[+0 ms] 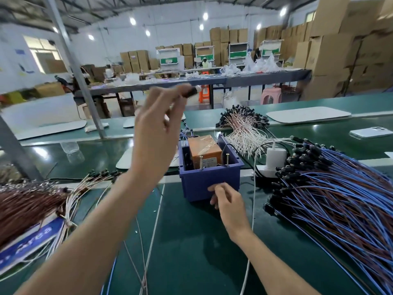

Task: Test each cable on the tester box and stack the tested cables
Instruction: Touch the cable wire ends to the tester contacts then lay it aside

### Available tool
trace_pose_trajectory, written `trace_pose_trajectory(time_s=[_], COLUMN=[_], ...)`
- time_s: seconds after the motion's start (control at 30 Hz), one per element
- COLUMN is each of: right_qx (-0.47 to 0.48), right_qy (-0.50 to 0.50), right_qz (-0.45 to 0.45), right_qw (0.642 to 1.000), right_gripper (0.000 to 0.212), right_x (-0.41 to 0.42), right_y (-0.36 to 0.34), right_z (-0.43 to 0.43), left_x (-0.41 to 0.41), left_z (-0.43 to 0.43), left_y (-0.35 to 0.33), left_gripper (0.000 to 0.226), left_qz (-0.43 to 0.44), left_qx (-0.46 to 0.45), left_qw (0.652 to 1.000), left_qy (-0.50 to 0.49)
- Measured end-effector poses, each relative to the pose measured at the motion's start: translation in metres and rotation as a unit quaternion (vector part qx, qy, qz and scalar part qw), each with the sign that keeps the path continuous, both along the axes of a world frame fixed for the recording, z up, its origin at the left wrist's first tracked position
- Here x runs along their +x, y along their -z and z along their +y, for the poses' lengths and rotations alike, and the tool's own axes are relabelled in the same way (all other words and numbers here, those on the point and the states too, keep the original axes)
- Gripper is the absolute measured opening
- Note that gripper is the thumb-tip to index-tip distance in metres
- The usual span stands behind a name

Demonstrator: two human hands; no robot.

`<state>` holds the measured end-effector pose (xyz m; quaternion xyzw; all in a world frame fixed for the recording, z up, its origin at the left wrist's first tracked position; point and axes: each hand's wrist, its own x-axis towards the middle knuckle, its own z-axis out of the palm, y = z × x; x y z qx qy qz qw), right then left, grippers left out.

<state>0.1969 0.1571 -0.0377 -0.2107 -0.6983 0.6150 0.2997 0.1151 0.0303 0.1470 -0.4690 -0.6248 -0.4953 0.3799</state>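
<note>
Left fingers [170, 95] pinch cable plug [191, 92] | right fingers [221, 189] curled by tester box [204, 177]

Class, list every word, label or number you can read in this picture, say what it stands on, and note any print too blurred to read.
"Area": white letters on the blue card under the brown cable pile, left; the rest is covered or blurred.
Label on the orange block in the blue tester box: too small to read.
Wall posters, far left: blurred.
Carton labels at the back: blurred.
</note>
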Motion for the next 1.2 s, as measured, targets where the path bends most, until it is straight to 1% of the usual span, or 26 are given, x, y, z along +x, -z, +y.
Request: trace_pose_trajectory(time_s=[0.07, 0.13, 0.17, 0.23, 0.27, 0.3, 0.4, 0.47, 0.53, 0.63, 0.67, 0.7, 0.73, 0.77, 0.8, 0.87, 0.9, 0.97, 1.0, 1.03, 1.07, 1.1, 1.13, 1.17, 1.2], right_qx=[-0.067, -0.145, -0.193, -0.315, -0.356, -0.374, -0.385, -0.395, -0.425, -0.478, -0.481, -0.478, -0.470, -0.460, -0.450, -0.430, -0.422, -0.408, -0.404, -0.403, -0.402, -0.397, -0.387, -0.375, -0.360], right_qy=[-0.003, -0.035, -0.066, -0.116, -0.125, -0.123, -0.083, -0.054, -0.028, -0.023, -0.030, -0.039, -0.050, -0.061, -0.074, -0.102, -0.113, -0.125, -0.125, -0.123, -0.118, -0.110, -0.103, -0.100, -0.100], right_qz=[0.072, 0.146, 0.186, 0.239, 0.244, 0.237, 0.202, 0.191, 0.209, 0.239, 0.241, 0.240, 0.234, 0.224, 0.209, 0.173, 0.154, 0.124, 0.114, 0.108, 0.104, 0.100, 0.095, 0.091, 0.089], right_qw=[0.995, 0.978, 0.961, 0.911, 0.894, 0.888, 0.897, 0.897, 0.880, 0.845, 0.842, 0.844, 0.849, 0.857, 0.865, 0.880, 0.886, 0.896, 0.899, 0.900, 0.902, 0.906, 0.911, 0.917, 0.923], right_gripper=[0.040, 0.051, 0.055, 0.051, 0.047, 0.043, 0.039, 0.042, 0.039, 0.028, 0.022, 0.017, 0.015, 0.015, 0.019, 0.024, 0.024, 0.026, 0.028, 0.030, 0.032, 0.033, 0.034, 0.034, 0.034], right_x=[0.007, 0.014, 0.018, 0.025, 0.029, 0.031, 0.036, 0.040, 0.043, 0.051, 0.056, 0.060, 0.064, 0.067, 0.069, 0.070, 0.069, 0.063, 0.059, 0.055, 0.050, 0.047, 0.043, 0.039, 0.036], right_y=[-0.015, -0.036, -0.046, -0.062, -0.068, -0.072, -0.071, -0.070, -0.066, -0.060, -0.057, -0.054, -0.051, -0.048, -0.045, -0.039, -0.036, -0.029, -0.026, -0.024, -0.021, -0.019, -0.016, -0.014, -0.012], right_z=[-0.005, -0.010, -0.011, -0.011, -0.012, -0.012, -0.005, 0.001, 0.014, 0.040, 0.049, 0.056, 0.061, 0.063, 0.064, 0.061, 0.057, 0.050, 0.046, 0.042, 0.039, 0.036, 0.034, 0.032, 0.029], left_x=[0.021, 0.039, 0.048, 0.064, 0.071, 0.076, 0.081, 0.078, 0.071, 0.049, 0.041, 0.032, 0.024, 0.018, 0.008, -0.006, -0.007, -0.007, -0.004, -0.001, 0.004, 0.010, 0.017, 0.024, 0.030], left_z=[0.011, 0.022, 0.028, 0.036, 0.040, 0.043, 0.044, 0.035, 0.022, -0.003, -0.012, -0.020, -0.029, -0.038, -0.045, -0.056, -0.058, -0.055, -0.051, -0.048, -0.044, -0.038, -0.033, -0.027, -0.021], left_y=[0.036, 0.070, 0.084, 0.104, 0.112, 0.117, 0.121, 0.122, 0.123, 0.126, 0.124, 0.121, 0.119, 0.117, 0.118, 0.118, 0.115, 0.114, 0.115, 0.116, 0.118, 0.120, 0.122, 0.124, 0.126], left_gripper=[0.025, 0.028, 0.028, 0.023, 0.019, 0.016, 0.018, 0.019, 0.017, 0.025, 0.026, 0.021, 0.014, 0.017, 0.028, 0.048, 0.052, 0.047, 0.040, 0.033, 0.028, 0.027, 0.027, 0.027, 0.025], left_qz=[0.001, -0.013, -0.034, -0.105, -0.136, -0.155, -0.193, -0.203, -0.161, -0.085, -0.050, 0.011, 0.054, 0.075, 0.088, 0.068, 0.049, 0.043, 0.034, 0.001, -0.060, -0.145, -0.224, -0.268, -0.277], left_qx=[-0.081, -0.133, -0.145, -0.156, -0.164, -0.172, -0.204, -0.260, -0.350, -0.415, -0.434, -0.444, -0.456, -0.451, -0.434, -0.390, -0.372, -0.340, -0.321, -0.294, -0.254, -0.210, -0.167, -0.131, -0.109], left_qw=[0.997, 0.991, 0.989, 0.982, 0.976, 0.971, 0.957, 0.941, 0.921, 0.906, 0.899, 0.895, 0.886, 0.884, 0.886, 0.900, 0.904, 0.911, 0.921, 0.937, 0.954, 0.963, 0.960, 0.954, 0.954], left_qy=[0.002, -0.003, 0.002, 0.028, 0.041, 0.052, 0.072, 0.081, 0.060, 0.016, -0.009, -0.039, -0.068, -0.100, -0.135, -0.182, -0.206, -0.227, -0.218, -0.191, -0.146, -0.082, -0.018, 0.023, 0.037])
